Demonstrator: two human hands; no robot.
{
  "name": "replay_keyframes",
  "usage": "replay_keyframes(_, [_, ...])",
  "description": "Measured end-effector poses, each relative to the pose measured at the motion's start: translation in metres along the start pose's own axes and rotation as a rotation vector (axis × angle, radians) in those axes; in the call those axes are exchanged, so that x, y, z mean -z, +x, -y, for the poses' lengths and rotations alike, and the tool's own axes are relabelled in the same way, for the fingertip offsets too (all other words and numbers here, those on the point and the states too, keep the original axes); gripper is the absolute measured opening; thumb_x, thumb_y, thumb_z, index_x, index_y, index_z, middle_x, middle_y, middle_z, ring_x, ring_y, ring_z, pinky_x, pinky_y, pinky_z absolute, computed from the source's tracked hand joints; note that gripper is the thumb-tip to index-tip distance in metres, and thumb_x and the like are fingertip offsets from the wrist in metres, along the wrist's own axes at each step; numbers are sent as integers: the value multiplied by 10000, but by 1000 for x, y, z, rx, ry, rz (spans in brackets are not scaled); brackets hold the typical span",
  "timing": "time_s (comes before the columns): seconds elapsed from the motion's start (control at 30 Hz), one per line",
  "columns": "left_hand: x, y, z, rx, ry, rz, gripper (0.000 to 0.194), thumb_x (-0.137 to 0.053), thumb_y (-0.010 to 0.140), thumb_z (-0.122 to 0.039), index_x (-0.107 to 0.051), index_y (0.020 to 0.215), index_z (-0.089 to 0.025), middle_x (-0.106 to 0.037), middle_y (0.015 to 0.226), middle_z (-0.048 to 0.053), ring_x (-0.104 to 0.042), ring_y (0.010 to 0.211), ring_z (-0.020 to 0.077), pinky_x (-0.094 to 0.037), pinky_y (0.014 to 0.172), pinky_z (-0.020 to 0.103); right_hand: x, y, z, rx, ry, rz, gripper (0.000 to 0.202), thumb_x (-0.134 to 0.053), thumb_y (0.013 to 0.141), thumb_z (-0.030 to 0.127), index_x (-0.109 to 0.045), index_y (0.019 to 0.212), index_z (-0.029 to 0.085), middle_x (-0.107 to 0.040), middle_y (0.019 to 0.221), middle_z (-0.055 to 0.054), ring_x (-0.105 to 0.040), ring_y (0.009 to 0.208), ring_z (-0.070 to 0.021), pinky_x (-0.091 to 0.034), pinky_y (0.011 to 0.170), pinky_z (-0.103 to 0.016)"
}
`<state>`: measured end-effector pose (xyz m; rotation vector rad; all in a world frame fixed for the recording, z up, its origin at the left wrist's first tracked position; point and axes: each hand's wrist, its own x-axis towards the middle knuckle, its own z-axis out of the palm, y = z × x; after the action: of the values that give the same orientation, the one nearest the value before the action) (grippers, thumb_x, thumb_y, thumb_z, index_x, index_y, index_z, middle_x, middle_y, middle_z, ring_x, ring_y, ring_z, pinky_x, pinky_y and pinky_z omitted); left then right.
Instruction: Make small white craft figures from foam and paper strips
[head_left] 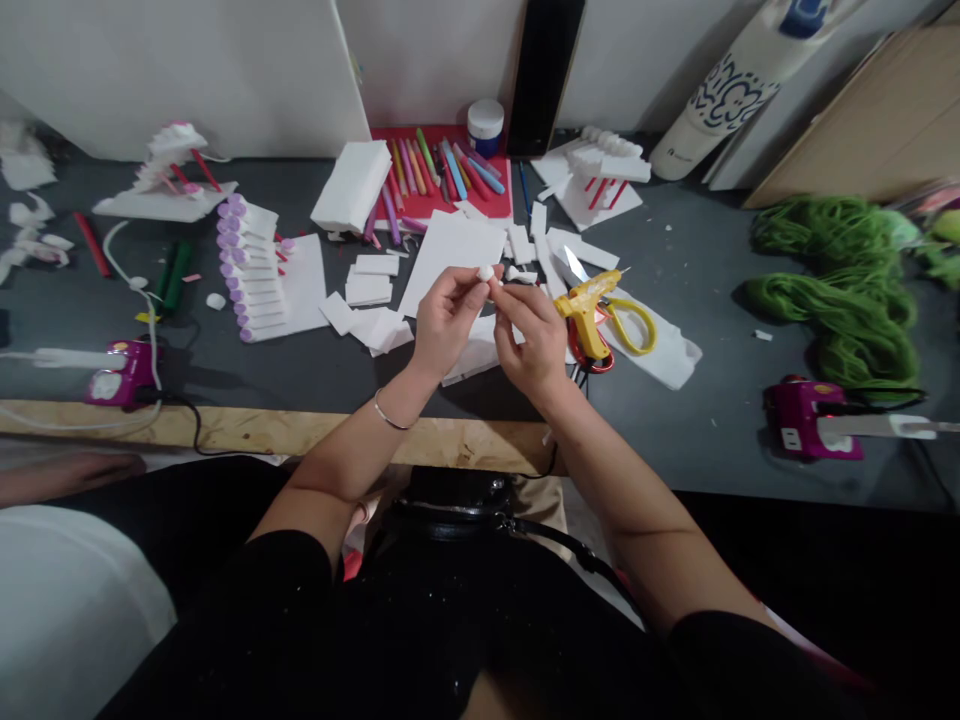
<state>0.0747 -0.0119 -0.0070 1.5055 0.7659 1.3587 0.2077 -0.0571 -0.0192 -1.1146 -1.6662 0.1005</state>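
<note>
Between my fingertips is a small white piece (pixel 486 272), rounded at its top; it looks like foam, but most of it is hidden. My left hand (pixel 448 315) pinches it from one side. My right hand (pixel 531 325) meets it from the other, thumb and fingers closed at the same spot. Under and behind the hands lie white foam sheets (pixel 457 250) and cut strips. Just right of my right hand rests a yellow glue gun (pixel 589 305), on top of scissors (pixel 634 325) with yellow handles.
Markers (pixel 427 175) lie on a red sheet at the back, near a white-lidded jar (pixel 486 125). White foam models stand left (pixel 259 265) and right (pixel 611 165). Green yarn (pixel 840 290), a bottle (pixel 720 100) and purple power strips (pixel 810 420) flank the work area. Another person sits at left.
</note>
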Motion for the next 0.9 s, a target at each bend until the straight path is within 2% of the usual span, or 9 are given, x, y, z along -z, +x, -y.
replay_keyframes(0.13, [1, 2, 4, 29, 13, -38, 407, -671, 928, -650, -630, 933, -246, -764, 913, 38, -729, 842, 150, -605, 864, 345, 1, 2, 4, 11, 42, -4, 462, -490, 945, 119, -701, 1321, 286, -751, 1110, -69, -695, 1027, -208, -581, 918, -410])
replay_keyframes(0.27, [3, 5, 6, 107, -5, -8, 492, -616, 920, -728, -612, 900, -237, -682, 764, -2, -626, 672, 118, -550, 697, 284, 6, 7, 9, -132, 104, 0, 290, -535, 956, 168, -755, 1120, 262, -754, 1000, -47, -687, 903, -178, -569, 795, -360])
replay_keyframes(0.33, [5, 6, 2, 120, -51, 68, 481, -651, 911, -706, -606, 860, -230, -604, 665, -35, -559, 603, 100, -502, 644, 263, 10, 10, 9, -230, 158, -44, 189, -598, 951, 216, -744, 1068, 244, -729, 903, -22, -646, 774, -146, -531, 702, -325])
replay_keyframes(0.4, [7, 8, -5, 151, -90, 189, 482, -703, 887, -682, -594, 811, -219, -559, 611, -50, -511, 566, 90, -459, 607, 249, 14, 14, 8, -316, 254, -56, 191, -674, 936, 298, -731, 1108, 238, -684, 837, 8, -615, 692, -120, -501, 647, -303])
replay_keyframes(0.47, [11, 9, -14, 213, -102, 294, 501, -745, 858, -671, -585, 769, -205, -565, 613, -42, -508, 574, 87, -433, 590, 240, 18, 17, 6, -373, 375, 3, 262, -732, 911, 395, -742, 1125, 245, -655, 829, 23, -625, 671, -104, -506, 631, -288])
replay_keyframes(0.57, [17, 11, -24, 330, -151, 394, 501, -805, 828, -621, -579, 734, -184, -613, 663, -20, -549, 619, 84, -438, 608, 230, 26, 22, 5, -450, 555, 143, 306, -795, 850, 506, -782, 1015, 249, -666, 846, 18, -670, 668, -98, -548, 638, -280])
replay_keyframes(0.63, [20, 11, -26, 405, -218, 457, 474, -829, 822, -578, -596, 743, -172, -638, 681, -9, -587, 637, 86, -462, 637, 234, 30, 24, 6, -514, 662, 227, 329, -830, 811, 524, -783, 971, 241, -694, 840, 11, -696, 665, -112, -578, 651, -294])
replay_keyframes(0.7, [22, 12, -26, 461, -256, 492, 434, -832, 828, -540, -619, 763, -167, -645, 678, -4, -610, 631, 93, -478, 639, 243, 32, 26, 8, -564, 704, 258, 331, -850, 787, 522, -772, 933, 235, -711, 808, 9, -704, 657, -126, -593, 656, -310])
replay_keyframes(0.9, [24, 11, -29, 537, -79, 459, 163, -665, 951, -304, -616, 869, -172, -685, 759, 32, -626, 671, 106, -426, 540, 217, 23, 23, 5, -638, 622, 198, 337, -859, 758, 529, -727, 842, 231, -701, 710, 17, -668, 630, -126, -548, 623, -304])
